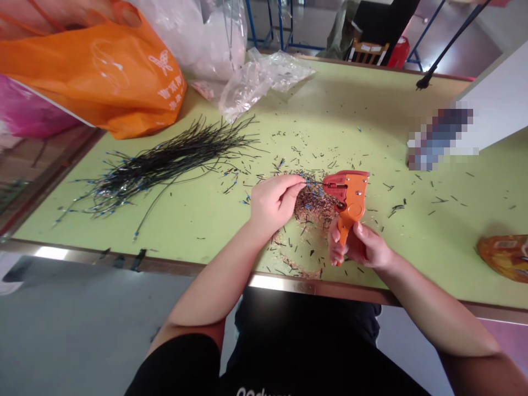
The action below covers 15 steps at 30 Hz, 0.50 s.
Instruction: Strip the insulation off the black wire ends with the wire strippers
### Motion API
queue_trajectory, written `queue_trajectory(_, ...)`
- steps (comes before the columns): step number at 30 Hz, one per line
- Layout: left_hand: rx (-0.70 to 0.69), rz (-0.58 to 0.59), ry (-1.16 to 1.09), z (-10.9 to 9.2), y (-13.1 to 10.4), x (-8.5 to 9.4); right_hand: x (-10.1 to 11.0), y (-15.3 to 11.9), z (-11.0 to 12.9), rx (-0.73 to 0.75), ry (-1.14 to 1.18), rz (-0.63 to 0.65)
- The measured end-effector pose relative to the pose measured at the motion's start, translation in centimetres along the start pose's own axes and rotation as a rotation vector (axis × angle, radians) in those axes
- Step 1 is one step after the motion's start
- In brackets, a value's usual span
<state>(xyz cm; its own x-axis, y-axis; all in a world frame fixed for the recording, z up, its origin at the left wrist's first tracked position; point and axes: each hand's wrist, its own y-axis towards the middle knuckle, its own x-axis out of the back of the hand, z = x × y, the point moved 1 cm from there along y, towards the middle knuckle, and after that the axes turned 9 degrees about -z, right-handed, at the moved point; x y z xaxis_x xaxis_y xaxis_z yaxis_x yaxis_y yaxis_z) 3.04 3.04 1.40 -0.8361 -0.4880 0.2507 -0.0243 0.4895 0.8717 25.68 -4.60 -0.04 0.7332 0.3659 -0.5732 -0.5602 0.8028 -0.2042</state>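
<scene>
My left hand (275, 202) pinches a thin black wire (317, 183) over the middle of the table. The wire's far end enters the jaws of an orange and red wire stripper (350, 195). Around the stripper's handles my right hand (358, 245) is wrapped, holding the tool upright with its head away from me. Beneath and between the hands lies a pile of copper-coloured and black scraps (315, 206) with some blue bits. A large bundle of black wires (173, 159) with blue-tipped ends rests on the table to the left of my left hand.
An orange bag (124, 71) stands at the back left, beside crumpled clear plastic (256, 82). Short black offcuts dot the green table (223, 242). At the right edge lies an amber container (505, 256). A white panel (499, 99) and black plug (424, 81) are at the back right.
</scene>
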Motion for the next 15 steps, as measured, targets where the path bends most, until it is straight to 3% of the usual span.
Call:
queue_trajectory(5,0.092,0.089,-0.017,-0.6,-0.1,-0.1,-0.9,0.3,-0.4,0.055,0.005,-0.119)
queue_trajectory(15,0.229,0.042,-0.219,-1.5,0.6,0.1,-2.0,-1.1,-0.1,0.152,0.074,-0.059)
